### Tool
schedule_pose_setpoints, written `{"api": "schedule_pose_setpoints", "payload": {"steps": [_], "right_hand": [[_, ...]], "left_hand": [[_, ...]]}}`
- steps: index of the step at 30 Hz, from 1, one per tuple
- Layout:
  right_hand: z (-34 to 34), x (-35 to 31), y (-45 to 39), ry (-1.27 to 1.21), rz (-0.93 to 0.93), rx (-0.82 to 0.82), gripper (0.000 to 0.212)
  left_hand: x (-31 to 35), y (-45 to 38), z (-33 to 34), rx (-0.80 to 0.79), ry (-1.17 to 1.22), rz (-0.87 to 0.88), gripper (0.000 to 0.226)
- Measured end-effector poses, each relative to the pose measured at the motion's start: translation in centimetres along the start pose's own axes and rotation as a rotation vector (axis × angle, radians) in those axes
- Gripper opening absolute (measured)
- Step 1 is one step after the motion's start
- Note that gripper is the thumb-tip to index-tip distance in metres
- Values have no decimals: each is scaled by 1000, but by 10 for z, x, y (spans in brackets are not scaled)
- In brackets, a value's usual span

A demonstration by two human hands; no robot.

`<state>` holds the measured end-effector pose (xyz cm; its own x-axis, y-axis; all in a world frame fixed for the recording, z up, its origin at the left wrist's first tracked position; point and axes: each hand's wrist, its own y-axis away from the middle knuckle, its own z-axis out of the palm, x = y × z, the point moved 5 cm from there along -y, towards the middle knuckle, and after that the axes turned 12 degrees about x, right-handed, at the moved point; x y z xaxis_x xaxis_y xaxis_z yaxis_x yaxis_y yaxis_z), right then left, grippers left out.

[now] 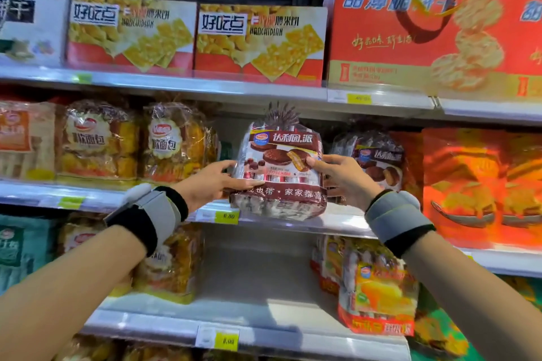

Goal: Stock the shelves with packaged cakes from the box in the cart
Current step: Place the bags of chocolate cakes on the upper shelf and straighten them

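Note:
A brown bag of chocolate pie cakes (281, 173) stands at the front edge of the middle shelf (337, 221), in a gap between other bags. My left hand (214, 183) grips its left side, thumb across the front. My right hand (341, 174) grips its right side. Both wrists wear grey and black bands. A second brown bag of the same cakes (378, 161) stands just right of it, further back. The cart and box are out of view.
Yellow bread bags (176, 143) fill the middle shelf to the left, orange bags (481, 184) to the right. Biscuit boxes (258, 44) and a big red gift box (425, 20) sit above. On the lower shelf stands an orange-yellow cake bag (378, 293).

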<state>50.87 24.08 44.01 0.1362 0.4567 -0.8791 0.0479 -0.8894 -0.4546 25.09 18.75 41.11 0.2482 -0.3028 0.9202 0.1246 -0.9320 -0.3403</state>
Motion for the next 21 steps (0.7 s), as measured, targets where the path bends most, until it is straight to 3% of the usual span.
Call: {"api": "schedule_pose_setpoints", "payload": {"steps": [3, 14, 21], "right_hand": [[3, -4, -18, 4, 20, -9, 50], [14, -6, -67, -9, 2, -28, 50], [30, 11, -95, -28, 5, -18, 62]], "left_hand": [[10, -11, 2, -9, 36, -10, 35], [11, -70, -6, 19, 97, -54, 48], [-12, -97, -4, 58, 141, -85, 78]]}}
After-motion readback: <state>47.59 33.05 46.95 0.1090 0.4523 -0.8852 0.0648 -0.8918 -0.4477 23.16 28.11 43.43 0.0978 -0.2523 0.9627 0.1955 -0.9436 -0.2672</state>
